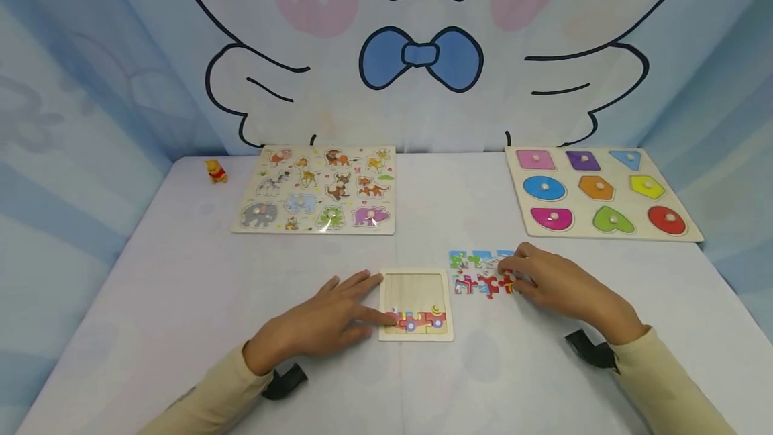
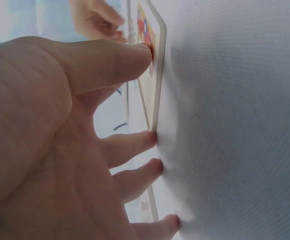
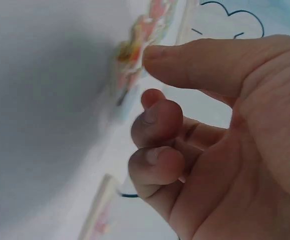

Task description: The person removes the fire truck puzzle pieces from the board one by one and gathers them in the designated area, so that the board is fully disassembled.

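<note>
Flat, square, pale-wood puzzle tray [image 1: 410, 291] with red vehicle-printed jigsaw pieces [image 1: 423, 322] inside near edge; right of tray, loose blue, green and red jigsaw pieces [image 1: 488, 285].

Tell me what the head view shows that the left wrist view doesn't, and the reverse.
Only the head view shows the small yellow-and-red bear figurine, the blue printed bow tie and the beige fabric sleeves.

Only the left wrist view shows the palm side of the left hand.

Both show the square pale-wood puzzle tray, both hands and the white tabletop.
</note>
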`<state>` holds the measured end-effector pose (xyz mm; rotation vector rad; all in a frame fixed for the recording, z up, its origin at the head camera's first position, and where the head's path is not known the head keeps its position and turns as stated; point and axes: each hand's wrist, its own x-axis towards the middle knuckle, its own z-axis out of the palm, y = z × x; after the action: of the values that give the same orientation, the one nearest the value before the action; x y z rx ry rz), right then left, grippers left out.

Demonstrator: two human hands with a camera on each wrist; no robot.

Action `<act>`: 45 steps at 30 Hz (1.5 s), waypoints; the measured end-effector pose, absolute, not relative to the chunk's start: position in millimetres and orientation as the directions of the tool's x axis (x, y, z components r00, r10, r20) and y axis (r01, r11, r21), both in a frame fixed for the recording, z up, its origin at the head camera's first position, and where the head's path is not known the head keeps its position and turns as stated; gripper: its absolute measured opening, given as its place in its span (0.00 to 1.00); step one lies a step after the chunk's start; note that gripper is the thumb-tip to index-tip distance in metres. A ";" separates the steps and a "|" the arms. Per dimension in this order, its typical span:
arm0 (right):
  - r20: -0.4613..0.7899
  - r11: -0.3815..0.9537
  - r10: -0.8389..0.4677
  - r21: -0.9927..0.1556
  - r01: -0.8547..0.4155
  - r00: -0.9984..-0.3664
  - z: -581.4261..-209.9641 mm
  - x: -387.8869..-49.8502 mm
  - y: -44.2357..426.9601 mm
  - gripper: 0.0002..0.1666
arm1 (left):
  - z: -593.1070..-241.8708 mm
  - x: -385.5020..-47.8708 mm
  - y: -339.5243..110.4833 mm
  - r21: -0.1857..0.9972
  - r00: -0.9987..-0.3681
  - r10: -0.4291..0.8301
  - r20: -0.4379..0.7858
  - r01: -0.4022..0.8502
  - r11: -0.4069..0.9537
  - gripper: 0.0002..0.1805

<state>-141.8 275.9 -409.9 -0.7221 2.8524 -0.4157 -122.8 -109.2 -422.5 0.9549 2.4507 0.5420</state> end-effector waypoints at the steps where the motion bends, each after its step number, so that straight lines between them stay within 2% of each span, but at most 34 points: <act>1: -0.079 0.848 -0.483 -0.290 -0.444 -0.872 -406.7 -139.8 274.3 0.20 | -422.8 -123.0 -108.7 0.507 -0.656 0.707 -0.264 0.530 0.680 0.20; 6: 0.007 0.843 -0.502 -0.219 -0.491 -0.865 -392.1 -132.4 254.1 0.30 | -422.8 -123.3 -107.2 0.503 -0.652 0.712 -0.261 0.538 0.677 0.20; 12: -0.013 0.776 -0.620 -0.160 -0.611 -0.784 -393.8 -128.0 203.7 0.37 | -421.9 -123.6 -107.6 0.496 -0.652 0.712 -0.261 0.542 0.678 0.20; 18: -0.072 0.670 -0.740 -0.157 -0.725 -0.669 -407.2 -122.9 157.6 0.35 | -421.8 -125.2 -108.8 0.494 -0.650 0.713 -0.261 0.545 0.677 0.20; 24: -0.026 0.609 -0.792 -0.094 -0.787 -0.610 -419.9 -118.7 135.9 0.26 | -422.4 -126.0 -109.2 0.504 -0.640 0.723 -0.261 0.548 0.667 0.20; 34: -0.073 0.629 -0.771 -0.240 -0.739 -0.633 -425.9 -114.3 125.2 0.18 | -422.2 -124.5 -110.8 0.506 -0.643 0.721 -0.258 0.545 0.668 0.19; 38: -0.052 0.625 -0.767 -0.284 -0.727 -0.639 -427.8 -113.6 123.2 0.15 | -421.6 -124.1 -111.2 0.510 -0.642 0.723 -0.254 0.546 0.664 0.19; 45: 0.001 0.628 -0.749 -0.318 -0.710 -0.663 -430.1 -113.2 119.9 0.12 | -418.6 -127.7 -114.1 0.518 -0.595 0.755 -0.276 0.570 0.638 0.20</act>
<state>-113.2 119.9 -430.1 -1.2219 2.7143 -0.4441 -127.7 -114.1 -418.6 1.0385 2.3851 0.5237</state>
